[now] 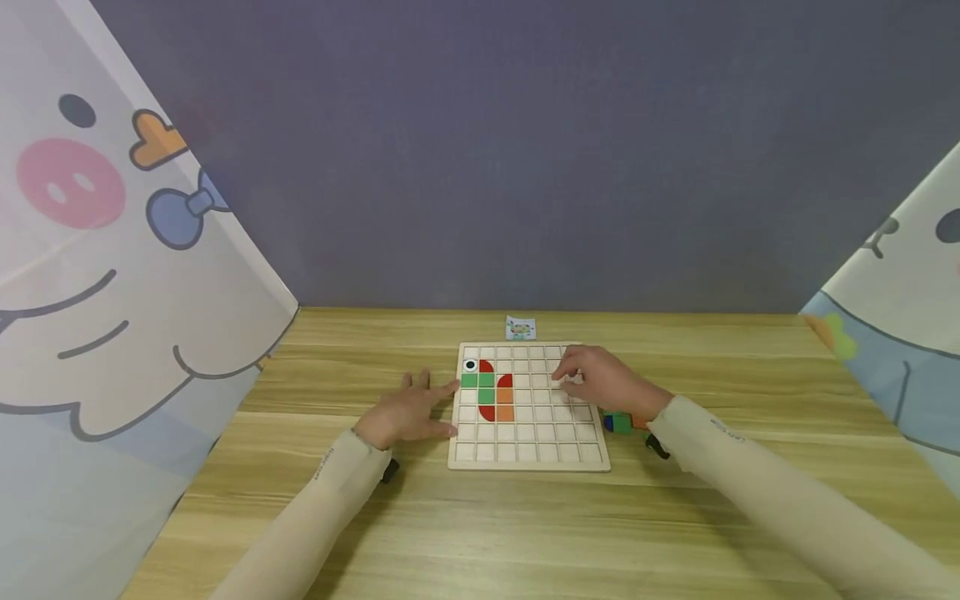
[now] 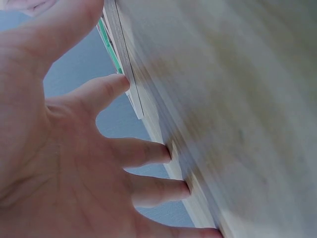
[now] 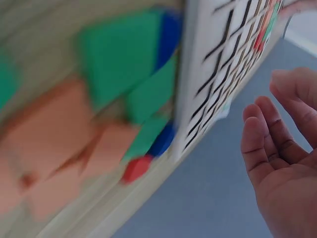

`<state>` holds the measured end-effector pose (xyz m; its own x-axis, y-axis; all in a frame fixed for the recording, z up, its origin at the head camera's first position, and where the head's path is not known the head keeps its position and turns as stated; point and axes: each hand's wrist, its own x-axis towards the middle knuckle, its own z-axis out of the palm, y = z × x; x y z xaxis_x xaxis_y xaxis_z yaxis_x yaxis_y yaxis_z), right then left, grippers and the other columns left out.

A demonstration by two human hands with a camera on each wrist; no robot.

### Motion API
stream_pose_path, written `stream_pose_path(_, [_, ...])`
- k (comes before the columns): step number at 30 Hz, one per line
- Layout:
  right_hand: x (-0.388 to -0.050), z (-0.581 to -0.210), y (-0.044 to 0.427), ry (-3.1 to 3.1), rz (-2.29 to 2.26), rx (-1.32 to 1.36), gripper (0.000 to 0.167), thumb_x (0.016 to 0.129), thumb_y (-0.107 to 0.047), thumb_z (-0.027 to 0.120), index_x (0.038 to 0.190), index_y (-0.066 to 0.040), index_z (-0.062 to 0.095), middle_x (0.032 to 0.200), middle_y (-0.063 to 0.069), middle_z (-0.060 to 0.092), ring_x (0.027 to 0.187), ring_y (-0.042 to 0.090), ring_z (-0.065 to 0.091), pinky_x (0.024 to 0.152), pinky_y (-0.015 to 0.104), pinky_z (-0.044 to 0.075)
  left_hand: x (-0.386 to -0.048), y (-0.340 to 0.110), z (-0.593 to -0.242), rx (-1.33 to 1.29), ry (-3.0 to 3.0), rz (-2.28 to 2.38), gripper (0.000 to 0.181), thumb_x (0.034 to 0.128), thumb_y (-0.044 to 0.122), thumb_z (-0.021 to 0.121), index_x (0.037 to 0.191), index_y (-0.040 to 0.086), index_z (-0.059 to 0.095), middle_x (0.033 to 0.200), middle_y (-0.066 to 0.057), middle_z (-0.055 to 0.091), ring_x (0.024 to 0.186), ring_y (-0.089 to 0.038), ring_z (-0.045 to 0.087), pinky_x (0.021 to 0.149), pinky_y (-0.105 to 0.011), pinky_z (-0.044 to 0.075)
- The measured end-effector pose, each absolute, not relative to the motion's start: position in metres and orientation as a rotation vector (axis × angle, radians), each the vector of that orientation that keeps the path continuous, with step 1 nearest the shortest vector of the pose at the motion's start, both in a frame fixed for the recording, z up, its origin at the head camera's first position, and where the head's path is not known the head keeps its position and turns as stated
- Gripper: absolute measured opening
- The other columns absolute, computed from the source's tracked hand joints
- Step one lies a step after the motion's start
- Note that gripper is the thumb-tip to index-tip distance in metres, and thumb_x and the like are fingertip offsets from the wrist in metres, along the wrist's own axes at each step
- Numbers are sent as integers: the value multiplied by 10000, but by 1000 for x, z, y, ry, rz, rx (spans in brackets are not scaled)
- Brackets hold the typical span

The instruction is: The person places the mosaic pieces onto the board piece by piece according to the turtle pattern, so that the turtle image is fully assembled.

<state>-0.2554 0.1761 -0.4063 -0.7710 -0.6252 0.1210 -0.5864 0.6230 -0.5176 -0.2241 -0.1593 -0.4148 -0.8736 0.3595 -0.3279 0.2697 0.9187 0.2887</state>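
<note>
On the desk (image 1: 480, 533), coloured pieces (image 1: 486, 397) filled some of the board (image 1: 542, 432); loose blocks (image 1: 621, 423) remained. The left hand (image 1: 408, 414) lay spread, the right hand (image 1: 606, 381) loosely curved, seemingly empty.

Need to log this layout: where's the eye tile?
In the head view, the eye tile is upper left on the board, above a green tile and left of a red piece.

You have a cream, gridded board (image 1: 534, 452); toward its left edge show 3 green tiles (image 1: 487, 396), 2 orange tiles (image 1: 505, 412), 3 red tiles (image 1: 487, 413) and 1 white tile (image 1: 470, 365), black-dotted.
</note>
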Motion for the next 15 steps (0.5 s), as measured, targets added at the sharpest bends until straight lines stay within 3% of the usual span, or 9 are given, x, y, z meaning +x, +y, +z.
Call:
stream_pose_path(10, [-260,-406,233,2873,-867,-684,161,905,-72,609,1033,-72,706,1003,17,608,924,211,563,720,356,506,-222,-160,-412,466,2696,326,801,819,525,666,1493,331,279,1517,-279,95,1337,-538,80,897,-766,205])
stream_pose_path(15, [-256,-408,247,2837,-886,-660,167,904,-43,600,1033,-48,705,1013,56,604,863,203,586,698,350,508,-222,-161,-413,472,2696,337,800,818,523,669,1492,326,287,1516,-282,99,1338,-538,82,898,-765,205])
